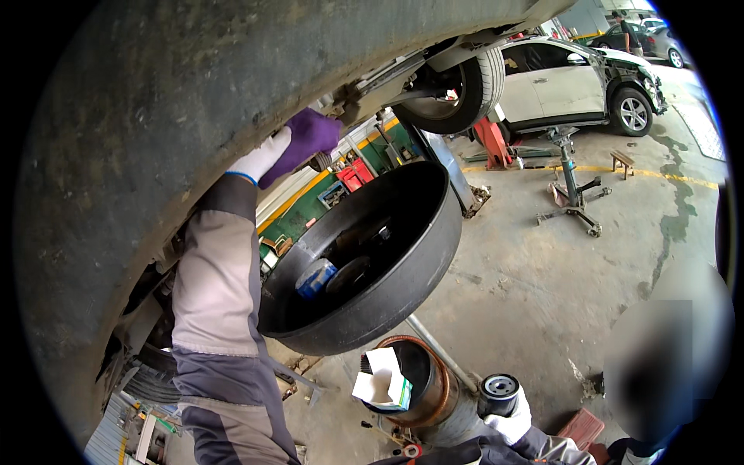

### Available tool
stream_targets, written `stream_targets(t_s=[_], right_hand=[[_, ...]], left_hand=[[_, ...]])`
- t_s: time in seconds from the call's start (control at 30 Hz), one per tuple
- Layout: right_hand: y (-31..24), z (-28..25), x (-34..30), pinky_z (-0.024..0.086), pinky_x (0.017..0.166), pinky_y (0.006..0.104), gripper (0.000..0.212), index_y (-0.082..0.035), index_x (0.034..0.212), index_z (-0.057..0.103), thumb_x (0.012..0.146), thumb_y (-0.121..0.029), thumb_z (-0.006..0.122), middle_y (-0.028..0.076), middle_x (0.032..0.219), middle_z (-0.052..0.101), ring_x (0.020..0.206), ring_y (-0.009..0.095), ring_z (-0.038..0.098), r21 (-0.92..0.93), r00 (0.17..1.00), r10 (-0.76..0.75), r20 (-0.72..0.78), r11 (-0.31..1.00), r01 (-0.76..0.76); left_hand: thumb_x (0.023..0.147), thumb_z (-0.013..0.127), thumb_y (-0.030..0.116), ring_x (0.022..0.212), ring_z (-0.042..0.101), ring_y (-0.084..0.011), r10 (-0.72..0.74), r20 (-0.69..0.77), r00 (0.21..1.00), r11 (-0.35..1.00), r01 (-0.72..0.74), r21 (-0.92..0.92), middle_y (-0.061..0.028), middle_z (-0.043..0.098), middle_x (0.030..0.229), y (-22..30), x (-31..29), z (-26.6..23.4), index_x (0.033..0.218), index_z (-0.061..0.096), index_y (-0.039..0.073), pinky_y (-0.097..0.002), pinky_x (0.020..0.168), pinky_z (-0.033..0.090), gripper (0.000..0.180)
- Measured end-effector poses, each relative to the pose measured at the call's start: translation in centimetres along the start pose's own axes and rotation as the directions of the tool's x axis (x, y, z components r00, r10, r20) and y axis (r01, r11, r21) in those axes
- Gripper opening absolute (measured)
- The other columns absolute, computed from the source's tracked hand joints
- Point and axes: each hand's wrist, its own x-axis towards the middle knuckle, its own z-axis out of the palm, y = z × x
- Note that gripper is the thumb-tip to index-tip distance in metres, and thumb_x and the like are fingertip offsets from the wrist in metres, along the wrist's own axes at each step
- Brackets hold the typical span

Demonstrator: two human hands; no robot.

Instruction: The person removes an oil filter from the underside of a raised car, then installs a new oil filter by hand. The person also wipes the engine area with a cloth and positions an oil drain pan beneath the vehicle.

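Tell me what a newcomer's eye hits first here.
Likely the big black drain pan, centre. Next, the purple-gloved left hand, higher up by the vehicle underside, and the oil filter in the right hand, lower right. Then the white car with a stripped front, upper right.

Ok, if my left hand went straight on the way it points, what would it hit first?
Most likely the overhead vehicle's underbody, just past your left hand in the picture, though depth there is hard to judge.
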Motion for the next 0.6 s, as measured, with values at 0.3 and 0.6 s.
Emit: stream_targets(t_s=[0.3, 0.6], right_hand=[[0.3, 1.0, 0.6, 0.045, 0.106, 0.0366, 0.093, 0.001, 0.141, 0.044, 0.066, -0.023, 0.094, 0.009, 0.129, 0.062, 0.12, 0.02, 0.059, -0.041, 0.997, 0.023, 0.074, 0.999, -0.02], [-1.8, 1.1, 0.5, 0.044, 0.107, 0.0362, 0.093, 0.001, 0.141, 0.043, 0.067, -0.025, 0.094, 0.01, 0.13, 0.061, 0.121, 0.02, 0.058, -0.065, 0.997, -0.006, 0.083, 0.998, 0.011]], left_hand=[[0.093, 0.066, 0.026, 0.14, 0.044, -0.0374, 0.203, -0.052, 0.978, 0.978, -0.199, 0.063, -0.0193, 0.045, 0.154, -4.4, -1.3, 4.2, 0.139, 0.053, 0.0, -0.0439, 0.117, 0.037, 0.055], [0.091, 0.067, 0.027, 0.124, 0.058, -0.0371, 0.117, 0.125, 0.985, 0.971, -0.141, 0.196, -0.0191, 0.051, 0.149, -2.5, -4.5, -1.7, 0.121, 0.062, 0.001, -0.0461, 0.106, 0.047, 0.04]])
